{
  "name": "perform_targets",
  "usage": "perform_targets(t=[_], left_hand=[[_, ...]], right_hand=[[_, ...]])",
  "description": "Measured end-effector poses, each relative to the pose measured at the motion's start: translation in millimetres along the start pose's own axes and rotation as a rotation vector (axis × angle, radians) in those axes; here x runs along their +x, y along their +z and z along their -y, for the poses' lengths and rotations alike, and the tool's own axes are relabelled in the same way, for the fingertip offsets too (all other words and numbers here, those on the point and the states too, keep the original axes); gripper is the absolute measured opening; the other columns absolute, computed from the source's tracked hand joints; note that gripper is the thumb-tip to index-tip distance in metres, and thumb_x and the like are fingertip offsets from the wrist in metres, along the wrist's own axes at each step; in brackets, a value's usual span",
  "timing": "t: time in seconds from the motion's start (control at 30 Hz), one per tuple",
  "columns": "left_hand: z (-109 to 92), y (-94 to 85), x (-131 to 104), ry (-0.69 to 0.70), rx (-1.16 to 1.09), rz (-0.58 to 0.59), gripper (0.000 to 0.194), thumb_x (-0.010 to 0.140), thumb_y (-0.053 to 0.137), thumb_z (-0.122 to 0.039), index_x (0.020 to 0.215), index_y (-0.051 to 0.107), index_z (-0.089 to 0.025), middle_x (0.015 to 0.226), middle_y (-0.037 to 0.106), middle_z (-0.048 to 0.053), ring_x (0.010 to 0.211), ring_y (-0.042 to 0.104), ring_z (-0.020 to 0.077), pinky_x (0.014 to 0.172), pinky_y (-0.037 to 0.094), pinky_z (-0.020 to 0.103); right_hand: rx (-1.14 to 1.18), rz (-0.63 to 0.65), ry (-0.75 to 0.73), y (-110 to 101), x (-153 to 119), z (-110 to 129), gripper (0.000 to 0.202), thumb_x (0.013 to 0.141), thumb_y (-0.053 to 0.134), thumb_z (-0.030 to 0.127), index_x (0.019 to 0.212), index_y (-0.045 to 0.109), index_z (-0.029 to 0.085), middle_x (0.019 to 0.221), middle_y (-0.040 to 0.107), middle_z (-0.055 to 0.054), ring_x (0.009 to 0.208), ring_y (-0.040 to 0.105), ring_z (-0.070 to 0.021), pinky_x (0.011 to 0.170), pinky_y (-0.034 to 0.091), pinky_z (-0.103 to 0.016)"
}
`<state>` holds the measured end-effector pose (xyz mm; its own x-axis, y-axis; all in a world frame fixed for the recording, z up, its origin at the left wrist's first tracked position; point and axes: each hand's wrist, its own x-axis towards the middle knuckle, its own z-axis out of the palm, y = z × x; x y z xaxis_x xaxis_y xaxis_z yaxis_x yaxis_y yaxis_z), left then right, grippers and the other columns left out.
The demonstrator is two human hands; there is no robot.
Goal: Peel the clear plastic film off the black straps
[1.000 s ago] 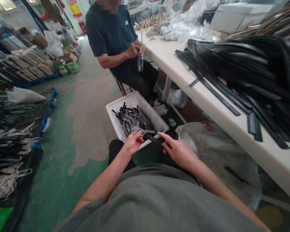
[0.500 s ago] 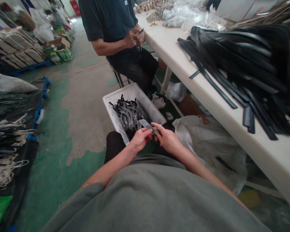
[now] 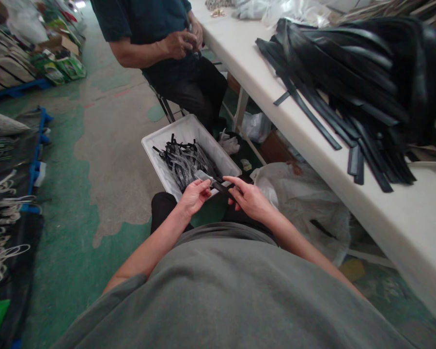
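Observation:
My left hand [image 3: 194, 195] and my right hand [image 3: 250, 198] are together over my lap, both pinching one black strap [image 3: 221, 186] with a clear plastic sleeve on its left end. The strap lies across the near rim of a white plastic bin [image 3: 174, 133] on the floor, which holds several black straps in clear sleeves [image 3: 184, 160]. My grey shirt fills the bottom of the view.
A white table [image 3: 312, 140] runs along the right with a big heap of long black straps [image 3: 356, 82]. A person in a dark shirt [image 3: 145, 19] sits ahead, hands [image 3: 181, 42] busy. A clear plastic bag [image 3: 312, 213] lies under the table. Stacks of goods line the left floor.
My view has tilted down and shifted left. My hands stayed together on the strap, and the right hand has slid along it; the seated person's hands moved slightly.

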<state>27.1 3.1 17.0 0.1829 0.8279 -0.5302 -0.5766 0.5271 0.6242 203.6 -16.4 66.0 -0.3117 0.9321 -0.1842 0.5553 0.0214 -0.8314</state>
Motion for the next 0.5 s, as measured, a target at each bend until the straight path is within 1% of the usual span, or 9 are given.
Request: perform_targets(t=[0.03,0.1,0.17,0.2,0.27,0.33,0.4,0.43,0.5], left_hand=[[-3.6,-0.9,0.4,0.001,-0.003,-0.017,0.026,0.062,0.084,-0.016,0.071,0.060,-0.013,0.057,0.056,-0.005,0.048,0.050,0.0035,0.049,0.043,0.015],[-9.4,-1.4,0.5,-0.026,-0.002,-0.013,0.025,0.063,0.083,-0.015,0.068,0.058,-0.013,0.055,0.054,-0.005,0.048,0.050,0.0039,0.050,0.044,0.016],[-12.4,0.0,-0.7,-0.058,-0.020,0.010,0.022,0.067,0.080,-0.014,0.069,0.059,-0.014,0.056,0.054,-0.005,0.049,0.050,0.0039,0.051,0.045,0.016],[-13.0,0.8,-1.6,-0.074,-0.034,0.017,0.020,0.068,0.079,-0.014,0.070,0.059,-0.014,0.056,0.054,-0.005,0.049,0.050,0.0039,0.051,0.046,0.016],[-12.9,1.7,-3.1,-0.108,-0.058,0.022,0.017,0.071,0.077,-0.015,0.071,0.060,-0.014,0.056,0.053,-0.005,0.049,0.050,0.0040,0.052,0.047,0.016],[-10.6,1.3,-4.4,-0.139,-0.063,0.036,0.014,0.073,0.074,-0.016,0.072,0.061,-0.014,0.056,0.054,-0.004,0.049,0.051,0.0047,0.053,0.049,0.018],[-6.0,0.8,-5.8,-0.145,-0.054,0.069,0.011,0.073,0.073,-0.014,0.073,0.062,-0.014,0.058,0.056,-0.003,0.050,0.053,0.0057,0.054,0.050,0.018],[-3.2,0.9,-6.8,-0.136,-0.048,0.091,0.010,0.072,0.073,-0.012,0.074,0.063,-0.014,0.059,0.058,-0.003,0.052,0.055,0.0063,0.054,0.050,0.018],[1.4,1.6,-8.8,-0.105,-0.049,0.142,0.011,0.071,0.071,-0.010,0.080,0.066,-0.014,0.066,0.064,-0.001,0.057,0.059,0.0080,0.058,0.051,0.019]], right_hand=[[0.002,0.010,-0.002,-1.0,-2.8,-0.2,0.039,0.095,0.044,0.023,0.132,0.054,0.024,0.065,0.063,0.005,0.044,0.053,-0.0074,0.052,0.043,-0.020],[0.029,0.017,-0.012,-2.0,-7.3,-1.3,0.035,0.094,0.044,0.025,0.127,0.058,0.023,0.062,0.061,0.005,0.041,0.050,-0.0069,0.048,0.041,-0.019],[0.125,-0.002,-0.035,-2.6,-8.1,-4.3,0.036,0.096,0.042,0.029,0.127,0.057,0.021,0.067,0.063,0.004,0.042,0.049,-0.0070,0.046,0.041,-0.019],[0.176,-0.031,-0.049,-3.2,-7.2,-6.8,0.038,0.097,0.039,0.032,0.129,0.056,0.021,0.073,0.066,0.002,0.043,0.050,-0.0071,0.046,0.042,-0.019],[0.205,-0.120,-0.099,-4.8,-3.7,-13.3,0.041,0.098,0.036,0.035,0.131,0.055,0.021,0.097,0.071,-0.004,0.055,0.058,-0.0089,0.049,0.046,-0.020],[0.101,-0.179,-0.200,-5.4,0.5,-19.7,0.039,0.096,0.040,0.030,0.131,0.057,0.024,0.126,0.064,-0.006,0.084,0.067,-0.0136,0.064,0.054,-0.023],[-0.046,-0.136,-0.334,-3.4,4.2,-23.9,0.039,0.091,0.048,0.020,0.127,0.061,0.028,0.140,0.055,-0.002,0.114,0.061,-0.0176,0.085,0.054,-0.027],[-0.101,-0.103,-0.393,-1.6,5.7,-24.6,0.041,0.089,0.050,0.016,0.125,0.063,0.030,0.141,0.054,-0.001,0.120,0.058,-0.0181,0.092,0.051,-0.029],[-0.136,-0.057,-0.467,2.0,7.0,-23.2,0.043,0.086,0.051,0.009,0.119,0.067,0.030,0.137,0.059,-0.001,0.119,0.059,-0.0177,0.096,0.049,-0.031]])
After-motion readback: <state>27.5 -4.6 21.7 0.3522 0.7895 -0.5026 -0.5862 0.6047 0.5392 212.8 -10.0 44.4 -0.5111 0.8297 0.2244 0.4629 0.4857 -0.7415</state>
